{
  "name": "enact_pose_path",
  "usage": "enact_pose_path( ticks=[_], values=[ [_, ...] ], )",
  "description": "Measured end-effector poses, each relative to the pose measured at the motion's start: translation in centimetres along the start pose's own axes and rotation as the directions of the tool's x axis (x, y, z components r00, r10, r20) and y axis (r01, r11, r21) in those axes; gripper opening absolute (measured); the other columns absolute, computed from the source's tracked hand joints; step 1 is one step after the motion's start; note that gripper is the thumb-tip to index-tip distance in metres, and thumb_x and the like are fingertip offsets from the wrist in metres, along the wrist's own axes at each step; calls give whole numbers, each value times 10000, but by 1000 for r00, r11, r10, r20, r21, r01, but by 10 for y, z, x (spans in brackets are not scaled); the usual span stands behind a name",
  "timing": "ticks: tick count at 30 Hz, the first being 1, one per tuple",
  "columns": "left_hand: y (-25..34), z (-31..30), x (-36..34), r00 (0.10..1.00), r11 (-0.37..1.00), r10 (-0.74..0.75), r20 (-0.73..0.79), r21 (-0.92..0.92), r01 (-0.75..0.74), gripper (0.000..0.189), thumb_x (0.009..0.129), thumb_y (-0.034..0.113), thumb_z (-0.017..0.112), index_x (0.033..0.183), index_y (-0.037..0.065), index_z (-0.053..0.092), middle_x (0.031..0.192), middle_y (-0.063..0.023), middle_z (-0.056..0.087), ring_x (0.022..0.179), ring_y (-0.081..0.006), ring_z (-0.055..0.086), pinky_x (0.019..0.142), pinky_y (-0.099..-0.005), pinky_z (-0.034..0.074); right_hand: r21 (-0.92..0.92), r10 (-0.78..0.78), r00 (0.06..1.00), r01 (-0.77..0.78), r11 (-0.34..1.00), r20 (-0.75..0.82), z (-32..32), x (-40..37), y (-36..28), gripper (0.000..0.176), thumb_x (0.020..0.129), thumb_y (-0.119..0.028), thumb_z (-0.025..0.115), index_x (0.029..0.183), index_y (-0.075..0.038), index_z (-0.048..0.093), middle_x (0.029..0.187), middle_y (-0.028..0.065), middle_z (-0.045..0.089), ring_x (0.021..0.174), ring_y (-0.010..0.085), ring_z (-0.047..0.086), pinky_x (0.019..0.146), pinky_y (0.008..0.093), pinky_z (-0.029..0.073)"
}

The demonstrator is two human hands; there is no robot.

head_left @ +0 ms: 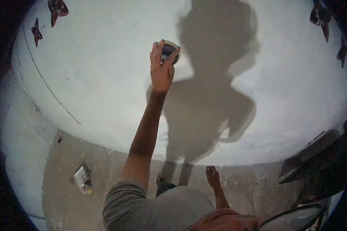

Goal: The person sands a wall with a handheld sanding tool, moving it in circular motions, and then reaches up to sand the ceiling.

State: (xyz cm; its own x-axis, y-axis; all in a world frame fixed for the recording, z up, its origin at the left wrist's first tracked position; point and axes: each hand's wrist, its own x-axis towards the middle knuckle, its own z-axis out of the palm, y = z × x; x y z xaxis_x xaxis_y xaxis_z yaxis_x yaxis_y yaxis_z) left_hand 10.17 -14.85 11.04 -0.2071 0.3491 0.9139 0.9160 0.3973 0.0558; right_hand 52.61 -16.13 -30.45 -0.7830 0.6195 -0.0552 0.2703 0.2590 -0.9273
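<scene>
My left hand (162, 69) is raised on an outstretched arm, its fingers spread around a round disc (170, 51) like a sanding pad. The disc has a dark back with a small fitting and a pale rim, and is held against the white wall (104, 69). Its face towards the wall is hidden. Lower down, by my body, my right hand (212, 175) hangs with its fingers curled in, and I see nothing in it.
Dark butterfly-shaped decorations (58, 10) are on the wall at both sides. On the grey floor (108, 169) at left lies a white packet (81, 177) with a yellowish end. Dark furniture (316, 161) stands at right. My shadow covers the wall's middle.
</scene>
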Motion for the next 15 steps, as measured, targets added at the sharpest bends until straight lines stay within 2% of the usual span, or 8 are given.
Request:
enact_pose_path(
  ticks=[4,5,6,7,8,9,14,15],
  values=[
    [-9,28,39,971,995,-14,-239,-95,-10,395,922,71,488,1220,268,657,1521,-182,324,1418,-474,227,1125,-655,153,-118,34,999,-37,992,-32,-32,61,16,377,968,-382,538,1072,-22,581,870,179,637,814,281,644,757,372,500],
    [-13,38,54,969,995,-7,-245,-94,-17,395,922,71,488,1220,268,657,1521,-182,324,1418,-474,227,1125,-655,153,-150,-69,997,63,987,-36,-47,103,7,367,989,-366,505,1043,-8,569,873,182,620,813,253,629,747,371,492],
    [-14,44,55,961,997,-23,-275,-83,0,406,911,52,500,1220,265,657,1524,-183,321,1418,-473,225,1125,-655,152,-628,-611,790,454,633,-45,-38,127,56,344,1009,-335,474,1029,-3,561,852,142,586,776,199,575,717,338,473],
    [-13,48,47,952,997,-38,-305,-71,17,418,901,34,511,1220,262,657,1526,-184,317,1419,-471,224,1125,-654,151,-102,-115,992,109,989,-49,-64,130,-47,326,1015,-319,467,1038,-9,565,849,89,560,770,148,518,695,300,455],
    [-13,54,29,950,993,-23,-312,-120,-16,424,891,14,560,1216,271,654,1516,-178,337,1409,-471,249,1125,-661,145,32,-36,999,37,999,-20,-51,129,-35,333,1010,-327,481,1037,-5,563,826,67,566,754,141,511,690,290,447],
    [-19,70,4,946,999,45,-321,21,-40,361,935,28,553,1193,247,677,1481,-196,366,1357,-490,332,1075,-647,309,40,-5,1000,5,999,-4,-42,110,-44,333,1010,-327,481,1037,-5,563,826,67,566,754,141,511,690,290,447],
    [-14,47,-3,996,977,88,15,-194,-83,296,904,127,638,1134,304,692,1487,-50,395,1330,-409,419,1086,-527,403,-59,-3,1000,3,998,-9,-17,114,-26,440,989,-458,484,997,-26,564,767,87,559,702,186,530,672,332,451],
    [-12,35,1,997,980,82,-11,-182,-83,296,904,127,638,1134,304,692,1487,-50,395,1330,-409,419,1086,-527,403,-15,-152,988,152,988,-24,-14,100,-25,444,983,-457,510,995,-17,562,753,80,540,701,174,520,674,332,455]
  ],
)
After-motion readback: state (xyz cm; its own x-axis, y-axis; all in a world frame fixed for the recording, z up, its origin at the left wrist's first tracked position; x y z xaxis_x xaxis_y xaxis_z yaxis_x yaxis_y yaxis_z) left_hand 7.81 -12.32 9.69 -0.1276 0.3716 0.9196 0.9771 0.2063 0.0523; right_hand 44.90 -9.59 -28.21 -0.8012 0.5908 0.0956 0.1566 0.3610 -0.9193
